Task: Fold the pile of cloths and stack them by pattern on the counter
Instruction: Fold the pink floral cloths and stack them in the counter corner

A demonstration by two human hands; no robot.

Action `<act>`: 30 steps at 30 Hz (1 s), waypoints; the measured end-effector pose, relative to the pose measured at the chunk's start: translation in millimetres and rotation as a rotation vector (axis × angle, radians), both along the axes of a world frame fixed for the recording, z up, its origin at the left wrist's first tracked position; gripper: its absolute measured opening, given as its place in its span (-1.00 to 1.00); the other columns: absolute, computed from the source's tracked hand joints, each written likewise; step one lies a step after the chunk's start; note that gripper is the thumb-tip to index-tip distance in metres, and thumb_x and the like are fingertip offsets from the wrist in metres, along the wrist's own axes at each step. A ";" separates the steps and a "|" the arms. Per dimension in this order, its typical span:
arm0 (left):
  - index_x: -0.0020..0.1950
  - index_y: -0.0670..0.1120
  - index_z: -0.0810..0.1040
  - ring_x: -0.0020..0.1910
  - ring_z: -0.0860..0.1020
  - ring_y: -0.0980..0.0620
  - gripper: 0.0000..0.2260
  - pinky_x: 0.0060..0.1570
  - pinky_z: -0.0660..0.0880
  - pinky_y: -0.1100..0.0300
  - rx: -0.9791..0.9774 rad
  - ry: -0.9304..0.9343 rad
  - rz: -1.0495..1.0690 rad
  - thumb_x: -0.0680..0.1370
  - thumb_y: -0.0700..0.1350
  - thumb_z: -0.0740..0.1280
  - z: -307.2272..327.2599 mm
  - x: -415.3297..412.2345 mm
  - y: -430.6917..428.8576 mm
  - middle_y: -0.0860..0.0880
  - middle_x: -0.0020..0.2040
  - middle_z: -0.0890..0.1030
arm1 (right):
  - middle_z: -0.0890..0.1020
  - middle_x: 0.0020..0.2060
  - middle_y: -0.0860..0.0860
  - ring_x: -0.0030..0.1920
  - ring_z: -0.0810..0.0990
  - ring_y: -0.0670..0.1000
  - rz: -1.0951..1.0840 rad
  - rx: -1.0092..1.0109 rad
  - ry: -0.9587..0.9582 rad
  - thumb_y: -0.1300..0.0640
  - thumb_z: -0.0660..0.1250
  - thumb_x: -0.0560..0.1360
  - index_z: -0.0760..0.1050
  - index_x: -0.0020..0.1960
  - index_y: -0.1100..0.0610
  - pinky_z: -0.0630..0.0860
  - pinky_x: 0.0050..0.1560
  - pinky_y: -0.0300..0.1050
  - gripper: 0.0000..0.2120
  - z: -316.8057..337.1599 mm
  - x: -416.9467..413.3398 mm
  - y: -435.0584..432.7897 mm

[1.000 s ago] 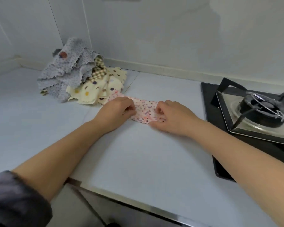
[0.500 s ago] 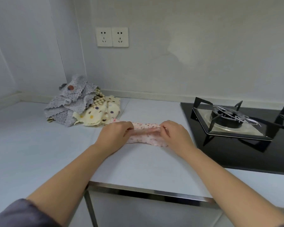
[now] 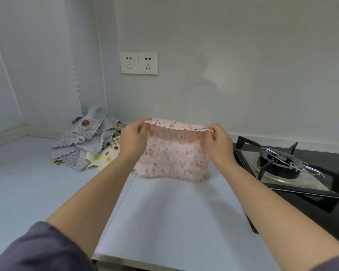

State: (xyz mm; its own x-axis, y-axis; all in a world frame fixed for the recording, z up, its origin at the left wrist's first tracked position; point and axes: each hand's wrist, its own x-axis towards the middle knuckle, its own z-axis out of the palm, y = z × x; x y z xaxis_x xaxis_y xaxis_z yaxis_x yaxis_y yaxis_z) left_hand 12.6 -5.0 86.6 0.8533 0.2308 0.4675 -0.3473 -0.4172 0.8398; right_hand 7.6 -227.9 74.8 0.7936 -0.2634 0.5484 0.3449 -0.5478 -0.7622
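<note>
A pink cloth with small coloured dots (image 3: 174,153) hangs in the air above the counter (image 3: 164,222), stretched by its top edge. My left hand (image 3: 133,137) pinches its upper left corner and my right hand (image 3: 218,139) pinches its upper right corner. Its lower edge hangs just above or touching the counter; I cannot tell which. A pile of unfolded cloths (image 3: 86,141) lies in the back left corner: grey dotted cloths on top, a cream cloth with large dots (image 3: 106,157) below, a checked one partly hidden.
A black gas hob (image 3: 301,173) with a burner and pan support fills the right side of the counter. A double wall socket (image 3: 139,63) sits on the back wall. The counter's metal front edge (image 3: 145,266) runs near my forearms.
The pink cloth lay flat on the counter under both hands. Both hands have lifted it by its top corners so it hangs spread. My head has tilted up.
</note>
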 end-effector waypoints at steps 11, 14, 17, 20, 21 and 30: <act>-0.14 -0.03 0.60 0.04 0.49 0.17 -0.82 0.09 0.42 0.15 0.033 -0.242 0.021 0.62 -0.10 0.25 17.3 -17.4 7.0 0.06 0.08 0.57 | 0.49 0.15 -0.09 0.17 0.43 -0.19 0.012 0.073 -0.319 0.29 0.29 0.53 0.58 -0.09 0.14 0.32 0.07 -0.51 -0.89 14.9 -11.6 -17.3; -0.23 -0.22 0.45 -0.36 0.29 0.07 -0.70 -0.28 0.26 0.15 -0.100 -0.267 0.006 0.62 -0.06 0.24 27.5 -28.0 3.8 -0.04 -0.35 0.36 | 0.55 -0.26 -0.11 -0.24 0.48 -0.20 0.028 0.229 -0.308 0.23 0.28 0.54 0.51 -0.15 0.11 0.42 -0.15 -0.25 -0.89 29.2 -23.0 -15.1; -0.32 -0.10 0.34 -0.42 0.19 0.08 -0.67 -0.36 0.16 0.18 -0.144 -0.266 0.014 0.63 -0.03 0.20 40.6 -36.7 -3.4 0.04 -0.42 0.25 | 0.40 -0.40 -0.04 -0.35 0.35 -0.08 0.057 0.317 -0.293 0.15 0.30 0.54 0.37 -0.29 0.07 0.34 -0.32 -0.19 -0.76 41.7 -31.0 -13.8; -0.36 -0.05 0.17 -0.43 0.14 0.03 -0.61 -0.39 0.06 0.12 -0.079 -0.171 0.072 0.63 -0.02 0.17 47.4 -28.1 -6.2 0.03 -0.45 0.16 | 0.37 -0.36 0.09 -0.34 0.33 -0.01 0.076 0.347 -0.137 0.10 0.30 0.53 0.36 -0.25 0.21 0.27 -0.32 -0.16 -0.74 42.8 -21.2 -20.9; -0.37 -0.06 0.17 -0.41 0.16 0.00 -0.61 -0.39 0.06 0.09 0.001 -0.126 0.107 0.63 -0.03 0.16 44.0 -20.9 -6.2 0.00 -0.45 0.16 | 0.42 -0.34 0.11 -0.33 0.38 0.00 0.063 0.317 -0.048 0.09 0.29 0.52 0.40 -0.23 0.23 0.30 -0.30 -0.15 -0.75 38.5 -14.9 -25.2; 0.10 -0.14 0.46 -0.09 0.51 -0.13 -0.79 -0.21 0.38 0.10 0.712 0.265 0.174 0.66 -0.06 0.09 -50.3 10.3 -22.4 -0.15 0.07 0.57 | 0.54 -0.14 0.04 -0.06 0.52 0.12 -0.118 -0.168 0.353 0.17 0.21 0.55 0.54 -0.05 0.11 0.41 -0.11 -0.06 -0.86 -48.7 7.0 -37.1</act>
